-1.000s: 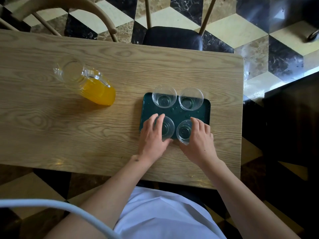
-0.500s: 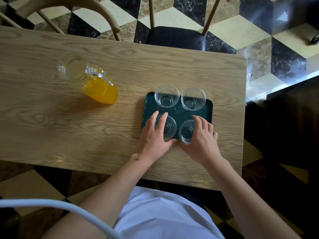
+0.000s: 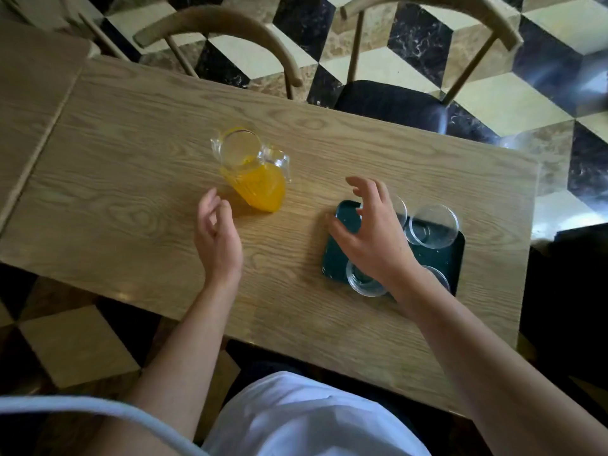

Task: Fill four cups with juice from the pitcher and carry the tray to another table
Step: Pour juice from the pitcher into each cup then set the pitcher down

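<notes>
1. Pitcher (image 3: pixel 255 172): clear glass, holding orange juice, standing on the wooden table (image 3: pixel 131 199) left of the tray, apart from both hands.
2. Left hand (image 3: pixel 217 238): above the table just near-left of the pitcher's base, fingers loosely curled and apart, holding nothing; a gap shows between fingertips and glass.
3. Right hand (image 3: pixel 371 238): over the left part of the tray, fingers spread and bent, thumb out toward the pitcher, holding nothing. The pitcher lies to its left, near but not touching.
4. Tray (image 3: pixel 332 258): dark green, on the table's right part, carrying four clear cups, all without juice.
5. Cups: far-right cup (image 3: pixel 432 225) fully visible; near-left cup (image 3: pixel 363 281), near-right cup (image 3: pixel 437 278) and far-left cup (image 3: pixel 399 209) partly hidden by the right hand and wrist.
</notes>
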`<state>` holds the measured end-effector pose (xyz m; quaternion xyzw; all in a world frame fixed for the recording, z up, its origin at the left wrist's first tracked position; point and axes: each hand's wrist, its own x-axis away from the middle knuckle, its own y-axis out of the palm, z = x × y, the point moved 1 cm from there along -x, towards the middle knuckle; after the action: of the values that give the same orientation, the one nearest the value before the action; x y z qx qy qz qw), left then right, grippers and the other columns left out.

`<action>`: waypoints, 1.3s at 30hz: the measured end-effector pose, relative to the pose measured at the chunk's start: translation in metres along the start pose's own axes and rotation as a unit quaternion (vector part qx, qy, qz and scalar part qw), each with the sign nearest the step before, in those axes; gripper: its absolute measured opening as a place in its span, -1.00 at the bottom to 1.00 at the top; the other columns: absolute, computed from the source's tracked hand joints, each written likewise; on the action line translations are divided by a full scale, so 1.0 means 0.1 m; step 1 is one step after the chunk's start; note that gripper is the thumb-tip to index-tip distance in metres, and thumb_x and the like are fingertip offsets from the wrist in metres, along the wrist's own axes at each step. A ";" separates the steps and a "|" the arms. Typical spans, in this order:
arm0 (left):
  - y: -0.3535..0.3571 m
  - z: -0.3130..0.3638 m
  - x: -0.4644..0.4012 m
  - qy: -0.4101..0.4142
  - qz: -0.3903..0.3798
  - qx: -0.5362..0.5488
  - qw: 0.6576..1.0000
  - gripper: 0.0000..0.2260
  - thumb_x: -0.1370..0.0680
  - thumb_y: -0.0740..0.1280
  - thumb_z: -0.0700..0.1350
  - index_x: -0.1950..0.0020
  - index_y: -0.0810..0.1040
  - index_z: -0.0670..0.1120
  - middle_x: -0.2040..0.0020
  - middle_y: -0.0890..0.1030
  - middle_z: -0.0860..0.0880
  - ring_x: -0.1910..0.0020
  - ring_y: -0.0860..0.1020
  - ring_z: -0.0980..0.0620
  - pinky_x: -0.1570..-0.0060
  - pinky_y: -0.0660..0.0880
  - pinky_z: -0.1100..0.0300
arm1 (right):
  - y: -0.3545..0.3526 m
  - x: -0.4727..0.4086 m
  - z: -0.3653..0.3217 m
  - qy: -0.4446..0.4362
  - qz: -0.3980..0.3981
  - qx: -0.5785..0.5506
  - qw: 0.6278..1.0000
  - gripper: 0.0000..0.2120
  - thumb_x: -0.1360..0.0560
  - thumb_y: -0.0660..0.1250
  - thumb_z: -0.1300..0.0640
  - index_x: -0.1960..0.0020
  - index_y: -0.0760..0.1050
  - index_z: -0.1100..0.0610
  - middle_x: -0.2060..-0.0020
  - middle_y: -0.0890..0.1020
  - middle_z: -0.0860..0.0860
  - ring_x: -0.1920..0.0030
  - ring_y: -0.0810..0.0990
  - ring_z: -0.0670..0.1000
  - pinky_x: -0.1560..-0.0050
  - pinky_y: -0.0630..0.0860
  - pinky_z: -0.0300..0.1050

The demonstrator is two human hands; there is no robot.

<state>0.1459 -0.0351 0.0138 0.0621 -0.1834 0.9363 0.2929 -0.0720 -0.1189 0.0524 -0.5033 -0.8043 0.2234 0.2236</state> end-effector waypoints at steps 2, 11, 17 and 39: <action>0.04 -0.05 -0.24 -0.059 -0.016 0.035 0.998 -0.65 -0.62 0.20 0.07 -0.35 0.51 0.00 -0.28 0.59 -0.05 -0.27 0.58 0.03 -0.10 0.55 0.14 | 0.12 -0.20 -0.07 0.001 -0.024 0.006 1.000 -0.38 -0.49 0.39 -0.04 -0.47 0.30 0.10 -0.38 0.39 -0.01 -0.40 0.40 -0.01 -0.35 0.46 0.05; 0.15 -0.26 -0.69 -0.198 -0.176 0.164 0.950 -0.47 -0.67 -0.12 0.29 -0.30 0.55 0.14 -0.37 0.49 -0.02 -0.32 0.47 0.01 -0.35 0.39 -0.07 | 0.60 -0.81 -0.41 0.060 -0.020 -0.174 0.983 -0.68 -0.58 0.20 -0.12 -0.04 0.59 0.08 0.06 0.65 -0.07 0.02 0.58 -0.08 -0.13 0.53 0.07; 0.25 -0.41 -0.78 -0.203 -0.214 0.144 0.945 -0.47 -0.68 -0.21 0.27 -0.15 0.54 0.20 -0.17 0.58 0.17 -0.31 0.47 0.07 -0.46 0.30 -0.11 | 0.72 -0.98 -0.35 0.048 0.022 -0.249 0.967 -0.70 -0.60 0.20 0.03 0.19 0.58 0.13 0.30 0.61 -0.01 0.19 0.54 0.26 0.11 0.46 0.14; 0.24 0.14 -0.74 -0.100 -0.348 0.111 0.926 -0.33 -0.69 -0.22 0.25 -0.51 0.44 -0.07 -0.26 0.63 0.08 -0.19 0.57 0.37 -0.16 0.42 0.42 | 0.50 -0.85 -1.01 0.137 0.200 -0.340 0.909 -0.72 -0.38 0.24 0.07 0.50 0.42 0.02 0.53 0.39 -0.01 0.42 0.32 -0.01 0.28 0.24 -0.07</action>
<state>0.1928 -0.0974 0.0028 0.2474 -0.0736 0.7791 0.5713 0.0560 -0.1632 0.0925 -0.7247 -0.6756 -0.0947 0.0971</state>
